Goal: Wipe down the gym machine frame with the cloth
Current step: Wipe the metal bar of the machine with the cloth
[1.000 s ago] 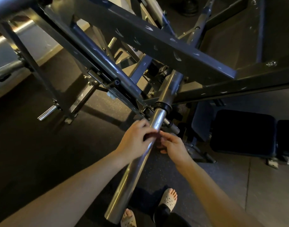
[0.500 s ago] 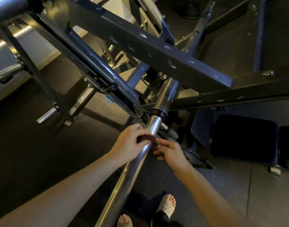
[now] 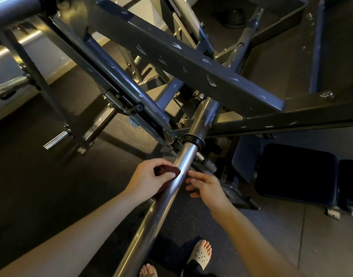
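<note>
Left hand (image 3: pixel 147 180) curled round a dark maroon cloth (image 3: pixel 168 170), thumb below and fingers over the top, pinching it. Cloth pressed against the left side of the chrome bar (image 3: pixel 153 222), a little below the black collar (image 3: pixel 193 139), with a fold trailing down under the palm along the bar. Right hand (image 3: pixel 209 188) just beside the bar on its right side, fingers (image 3: pixel 197 174) loosely straightened and slightly spread, holding nothing; contact between fingertips and bar impossible to tell. Bar slanting from the bottom edge of the view up under the chipped grey frame beam (image 3: pixel 191 64) of the gym machine. Dark padded seat (image 3: pixel 295 172) to the right, low over the floor (image 3: pixel 31 176). Near the bar's lower end, a foot in a pale perforated sandal (image 3: pixel 200 254) on that dark speckled floor.
</note>
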`<action>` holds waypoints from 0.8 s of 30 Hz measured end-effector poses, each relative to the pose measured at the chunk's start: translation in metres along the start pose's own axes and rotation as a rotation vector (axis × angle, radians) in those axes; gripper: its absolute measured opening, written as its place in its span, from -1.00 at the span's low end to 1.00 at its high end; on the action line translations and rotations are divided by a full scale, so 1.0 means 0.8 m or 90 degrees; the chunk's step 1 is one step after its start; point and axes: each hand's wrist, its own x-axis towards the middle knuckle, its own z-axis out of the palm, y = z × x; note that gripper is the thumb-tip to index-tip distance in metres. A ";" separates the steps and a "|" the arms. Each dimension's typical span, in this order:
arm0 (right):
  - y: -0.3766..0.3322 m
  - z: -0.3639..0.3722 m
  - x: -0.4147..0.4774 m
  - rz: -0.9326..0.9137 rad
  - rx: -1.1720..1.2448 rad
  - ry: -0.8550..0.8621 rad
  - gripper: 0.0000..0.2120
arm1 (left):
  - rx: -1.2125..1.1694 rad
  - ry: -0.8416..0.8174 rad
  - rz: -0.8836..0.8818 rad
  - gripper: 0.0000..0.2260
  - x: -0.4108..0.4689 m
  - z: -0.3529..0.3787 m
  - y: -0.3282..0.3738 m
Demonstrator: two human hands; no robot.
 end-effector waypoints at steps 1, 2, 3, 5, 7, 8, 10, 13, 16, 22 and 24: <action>0.000 0.001 0.001 0.002 -0.004 0.004 -0.67 | -0.002 0.009 0.008 -0.83 0.019 0.006 0.008; 0.000 0.003 0.001 0.004 -0.011 0.009 -0.67 | -0.011 0.028 0.024 -0.84 0.040 0.015 0.018; 0.000 0.003 0.001 0.006 -0.020 0.014 -0.67 | -0.028 0.053 0.033 -0.85 0.062 0.024 0.027; 0.001 0.006 -0.001 0.010 -0.024 0.024 -0.64 | -0.105 0.101 -0.012 -0.85 0.096 0.036 0.040; 0.001 0.008 -0.002 0.011 -0.022 0.030 -0.63 | -0.225 0.116 -0.090 -0.85 0.103 0.041 0.034; 0.001 0.009 -0.002 0.012 -0.017 0.034 -0.64 | -0.297 0.113 -0.139 -0.86 0.098 0.041 0.026; -0.002 0.014 -0.005 0.019 0.007 0.047 -0.64 | -0.400 0.106 -0.231 -0.86 0.075 0.036 0.005; -0.005 0.021 -0.013 0.025 0.025 0.060 -0.62 | -0.432 0.008 -0.335 -0.76 0.025 0.015 -0.021; -0.007 0.029 -0.022 0.022 0.024 0.082 -0.64 | -0.356 -0.082 -0.380 -0.77 -0.034 -0.017 -0.034; -0.013 0.054 -0.061 -0.047 0.024 0.128 -0.88 | -0.279 0.154 -0.141 -0.80 -0.040 -0.023 0.000; -0.021 0.059 -0.074 -0.089 0.080 0.121 -0.86 | -0.178 0.198 0.006 -0.77 -0.029 -0.011 0.022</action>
